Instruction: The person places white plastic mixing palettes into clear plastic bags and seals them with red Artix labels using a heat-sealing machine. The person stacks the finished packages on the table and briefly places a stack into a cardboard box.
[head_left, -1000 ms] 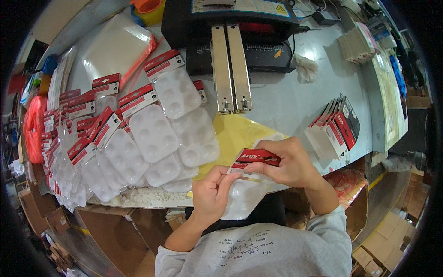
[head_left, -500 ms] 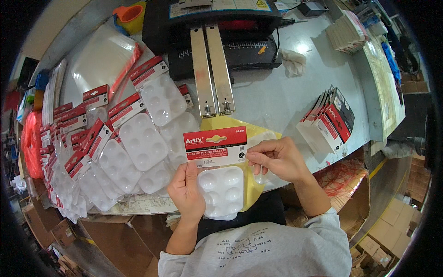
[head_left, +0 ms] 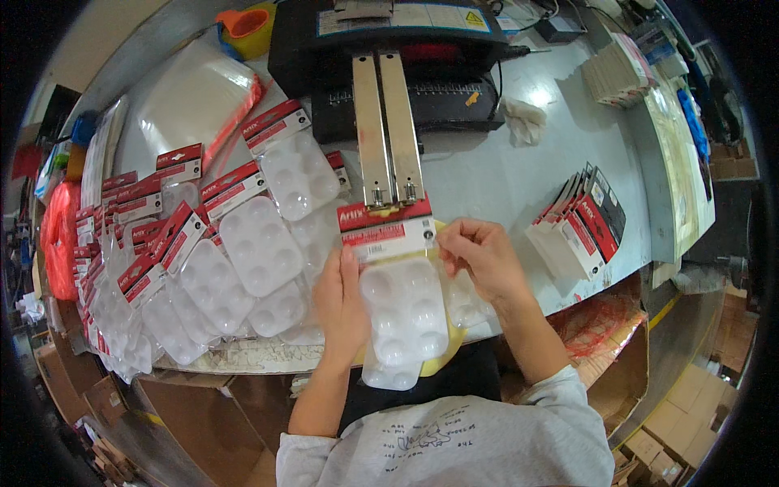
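Observation:
My left hand (head_left: 342, 302) grips the left edge of a packaged plastic mixing palette (head_left: 403, 310), thumb on the front. It is white with round wells, below a red and white header card (head_left: 388, 233). My right hand (head_left: 485, 256) pinches the card's right side. The card's top edge meets the lower ends of two metal bars (head_left: 377, 130), which reach toward me from a black machine (head_left: 389, 20). More white palette (head_left: 391, 376) shows below the held one, and another part (head_left: 468, 302) under my right hand. A yellow sheet or plate (head_left: 443, 357) lies behind, mostly hidden.
Several carded palettes (head_left: 260, 243) are heaped on the left of the table. Clear bags (head_left: 191, 101) lie behind them. To the right stand folded header cards (head_left: 580, 223), with a stack of cards (head_left: 617, 71) farther back. A crumpled white cloth (head_left: 525, 122) lies beside the machine.
Both hands have moved the palette pack away from me, so its card now reaches the bar ends. More palette shows beneath my right hand. The view has shifted slightly.

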The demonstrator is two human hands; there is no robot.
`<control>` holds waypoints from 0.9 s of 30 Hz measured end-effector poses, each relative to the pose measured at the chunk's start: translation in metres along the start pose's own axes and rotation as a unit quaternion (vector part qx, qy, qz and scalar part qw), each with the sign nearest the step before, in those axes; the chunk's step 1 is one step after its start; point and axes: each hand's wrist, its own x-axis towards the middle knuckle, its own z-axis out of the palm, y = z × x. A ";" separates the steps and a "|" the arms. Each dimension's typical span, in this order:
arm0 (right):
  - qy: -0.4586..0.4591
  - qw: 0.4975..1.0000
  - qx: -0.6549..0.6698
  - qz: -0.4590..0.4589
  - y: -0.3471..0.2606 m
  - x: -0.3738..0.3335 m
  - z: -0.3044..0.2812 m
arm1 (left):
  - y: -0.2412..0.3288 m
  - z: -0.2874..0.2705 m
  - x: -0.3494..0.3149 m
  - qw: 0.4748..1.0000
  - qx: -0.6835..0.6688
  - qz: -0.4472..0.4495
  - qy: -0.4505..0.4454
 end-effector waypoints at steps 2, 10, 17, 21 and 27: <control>0.045 0.999 0.017 -0.013 0.003 0.018 0.004 | -0.001 0.008 0.022 0.999 0.038 0.032 0.019; 0.057 0.994 -0.011 -0.088 0.015 0.038 0.005 | -0.021 0.012 0.040 0.999 0.048 -0.011 -0.009; 0.302 0.767 -0.485 -0.292 -0.064 -0.034 -0.066 | 0.038 -0.067 0.046 0.948 0.279 0.091 0.120; 0.252 0.774 -0.524 -0.250 -0.058 -0.051 -0.149 | 0.041 -0.050 0.027 0.873 0.418 0.178 0.179; 0.268 0.799 -0.496 -0.208 -0.052 -0.051 -0.164 | -0.025 0.073 -0.014 0.903 0.376 0.194 -0.070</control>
